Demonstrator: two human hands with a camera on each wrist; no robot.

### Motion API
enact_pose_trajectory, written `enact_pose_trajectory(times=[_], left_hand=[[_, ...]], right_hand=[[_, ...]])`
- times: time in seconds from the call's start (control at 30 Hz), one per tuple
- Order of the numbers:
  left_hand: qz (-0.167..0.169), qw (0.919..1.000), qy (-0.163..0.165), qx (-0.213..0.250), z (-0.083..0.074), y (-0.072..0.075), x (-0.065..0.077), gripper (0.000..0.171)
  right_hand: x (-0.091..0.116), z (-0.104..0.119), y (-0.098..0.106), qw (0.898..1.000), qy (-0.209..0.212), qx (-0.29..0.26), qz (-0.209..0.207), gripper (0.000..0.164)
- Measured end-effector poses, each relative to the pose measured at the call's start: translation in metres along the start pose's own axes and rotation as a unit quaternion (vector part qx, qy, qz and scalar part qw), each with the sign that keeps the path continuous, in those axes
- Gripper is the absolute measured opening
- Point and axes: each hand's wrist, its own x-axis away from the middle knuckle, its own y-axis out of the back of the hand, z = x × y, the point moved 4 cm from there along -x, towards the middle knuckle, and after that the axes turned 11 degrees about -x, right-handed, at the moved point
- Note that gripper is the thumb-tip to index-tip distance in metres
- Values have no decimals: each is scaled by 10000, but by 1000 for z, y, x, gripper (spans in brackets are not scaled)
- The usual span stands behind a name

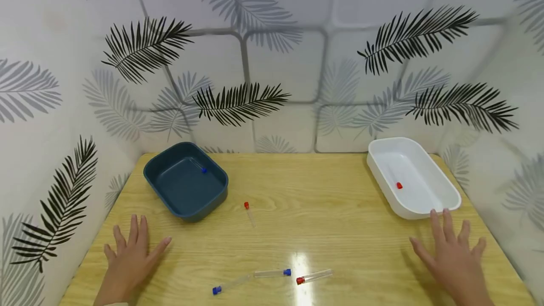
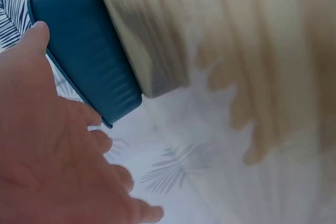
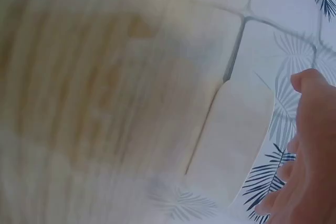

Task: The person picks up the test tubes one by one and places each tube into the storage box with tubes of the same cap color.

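My left hand (image 1: 131,259) is at the table's left side with fingers spread, holding nothing, just in front of a dark blue bin (image 1: 187,202). On the right, my right hand (image 1: 456,259) is spread likewise, its fingertips close to the front rim of a white bin (image 1: 414,174); whether they touch cannot be told. A blue-capped tube (image 1: 198,165) lies in the dark bin, and a red cap (image 1: 399,185) shows in the white one. Between the hands lie a red-capped tube (image 1: 250,214), another red-capped tube (image 1: 314,276), a blue-capped tube (image 1: 272,273) and a second blue-capped tube (image 1: 231,284).
The wooden table (image 1: 306,192) meets a leaf-patterned wall covering (image 1: 280,70) at its back edge. Similar covering flanks it on both sides. A bright glare spot (image 1: 302,263) falls near the red-capped tube in front.
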Motion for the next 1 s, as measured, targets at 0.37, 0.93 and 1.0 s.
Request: enact_pose_trajectory(times=[0.37,0.93,1.0], left_hand=[[-304,9995,-31,76,13,11,5,93],[-1008,9913,-841,133,-2,60,-12,86],[-1122,9889,-968,127,-4,65,-14,85]], right_hand=[[-14,39,5,9978,640,170,68,87],[-53,134,-7,9830,1820,-217,98,81],[-56,144,-9,9816,1878,-305,168,81]])
